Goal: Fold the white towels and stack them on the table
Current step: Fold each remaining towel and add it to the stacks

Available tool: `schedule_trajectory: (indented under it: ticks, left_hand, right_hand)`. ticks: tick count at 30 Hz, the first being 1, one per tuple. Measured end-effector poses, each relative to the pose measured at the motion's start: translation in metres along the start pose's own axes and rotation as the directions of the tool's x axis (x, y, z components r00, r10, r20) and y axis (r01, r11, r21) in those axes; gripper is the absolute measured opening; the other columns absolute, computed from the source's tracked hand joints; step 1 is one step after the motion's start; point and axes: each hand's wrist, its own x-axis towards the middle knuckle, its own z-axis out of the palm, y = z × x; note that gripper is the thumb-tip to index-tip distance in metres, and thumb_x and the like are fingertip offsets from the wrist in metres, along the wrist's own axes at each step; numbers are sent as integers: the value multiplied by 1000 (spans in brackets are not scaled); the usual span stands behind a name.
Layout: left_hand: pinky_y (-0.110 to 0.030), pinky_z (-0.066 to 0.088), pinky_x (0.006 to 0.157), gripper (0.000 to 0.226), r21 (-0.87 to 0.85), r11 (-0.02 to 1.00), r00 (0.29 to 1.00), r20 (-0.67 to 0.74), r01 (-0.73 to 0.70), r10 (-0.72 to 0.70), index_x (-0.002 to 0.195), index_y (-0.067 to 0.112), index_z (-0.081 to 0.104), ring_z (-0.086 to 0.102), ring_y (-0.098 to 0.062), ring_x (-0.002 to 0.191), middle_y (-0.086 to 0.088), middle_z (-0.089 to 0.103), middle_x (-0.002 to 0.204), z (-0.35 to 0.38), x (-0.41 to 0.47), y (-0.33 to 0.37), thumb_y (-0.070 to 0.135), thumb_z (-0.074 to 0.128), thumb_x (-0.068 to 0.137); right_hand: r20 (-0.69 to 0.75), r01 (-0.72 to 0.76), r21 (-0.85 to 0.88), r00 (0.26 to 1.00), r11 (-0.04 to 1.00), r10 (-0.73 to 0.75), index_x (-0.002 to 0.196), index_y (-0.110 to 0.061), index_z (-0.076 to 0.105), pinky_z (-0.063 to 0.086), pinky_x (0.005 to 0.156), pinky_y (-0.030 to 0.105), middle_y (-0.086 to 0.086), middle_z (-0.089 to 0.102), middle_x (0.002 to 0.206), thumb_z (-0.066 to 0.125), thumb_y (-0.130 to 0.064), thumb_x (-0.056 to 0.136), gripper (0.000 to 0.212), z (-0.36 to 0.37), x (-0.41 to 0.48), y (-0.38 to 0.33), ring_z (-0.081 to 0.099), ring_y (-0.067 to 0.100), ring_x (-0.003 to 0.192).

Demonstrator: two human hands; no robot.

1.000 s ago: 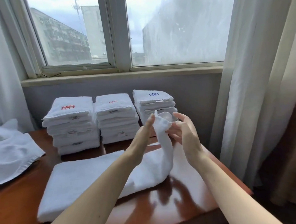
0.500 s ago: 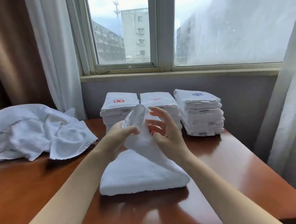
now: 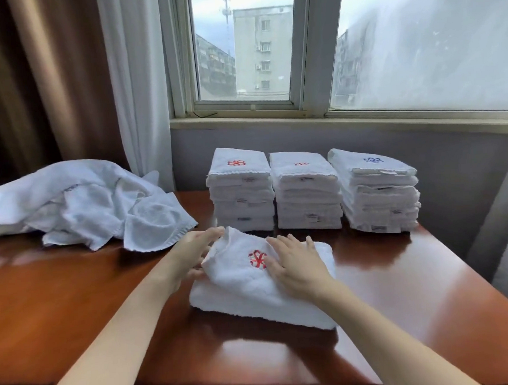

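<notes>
Fingers (image 3: 279, 244) of the right hand (image 3: 299, 267) press flat on the folded towel (image 3: 247, 297) in the middle of the desk (image 3: 416, 286), left hand (image 3: 191, 255) straight-fingered at its left edge; likely soft and floppy, best scooped under both ends

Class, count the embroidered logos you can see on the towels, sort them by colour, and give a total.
Red logos: 3 (top of left stack, top of middle stack, front towel)
Blue logos: 1 (top of right stack)
Total: 4
</notes>
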Motion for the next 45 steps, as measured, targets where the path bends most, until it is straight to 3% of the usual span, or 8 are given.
schedule_trajectory:
  ticks: [6,11,15,20,24,31,39,45]
  left_hand:
    - [-31,45,88,97,356,934,999,-16,-32,40,150,20,32,50,-18,120,-4,47,143,3,14,-2,57,78,72]
    - [-33,48,91,68,544,835,992,-31,-88,125,149,22,33,56,-17,104,0,54,116,5,19,-8,23,61,86]
    - [-24,42,69,58,538,835,990,-9,-114,141,148,26,33,55,-7,85,8,56,99,-4,17,-16,15,50,95]
    - [-41,49,96,69,776,616,954,-63,-137,292,153,32,22,53,-23,118,-6,46,136,-6,12,-21,12,48,93]
    - [-30,50,93,56,675,666,866,-78,-318,493,146,35,36,52,-10,113,4,53,129,5,20,-9,14,50,97]
    - [-42,51,92,62,798,602,967,-144,-12,210,128,19,56,56,-23,113,-5,55,129,20,43,-8,66,44,90]
    - [-35,38,65,34,667,742,967,-148,-58,208,86,19,45,52,-18,78,1,55,88,14,44,-22,51,45,99]
    - [-37,41,79,32,663,746,959,-167,-63,229,115,4,43,59,-32,104,-11,58,107,11,37,-18,33,47,102]
  right_hand:
    - [6,-3,-28,1000,1000,3,149,-28,32,-11,119,56,1,32,156,25,-49,100,53,8,1,-7,11,26,151]
    - [-2,2,-18,1000,1000,-2,149,-31,32,-10,120,53,0,33,156,25,-50,99,54,9,0,-4,14,23,150]
    - [47,37,-24,998,999,-36,152,-36,26,-10,121,50,-2,24,162,22,-56,99,58,8,1,-1,11,21,151]
    - [120,62,-52,991,997,-56,152,-39,21,-6,120,53,-2,24,161,19,-60,96,60,6,5,0,11,28,151]
    - [138,75,-85,988,994,-63,153,-40,18,-5,119,54,-4,21,162,19,-63,94,63,6,8,0,12,29,150]
    - [95,83,-45,992,995,-79,153,-40,21,-5,120,51,-5,21,163,21,-65,94,64,7,4,3,12,23,151]
    - [-20,144,-72,989,987,-146,150,-36,34,-6,122,47,-7,30,159,29,-61,99,57,-7,7,3,15,18,150]
    - [-69,10,-164,997,986,-22,154,-28,25,-4,121,54,2,23,162,29,-61,99,64,-7,4,-12,7,25,152]
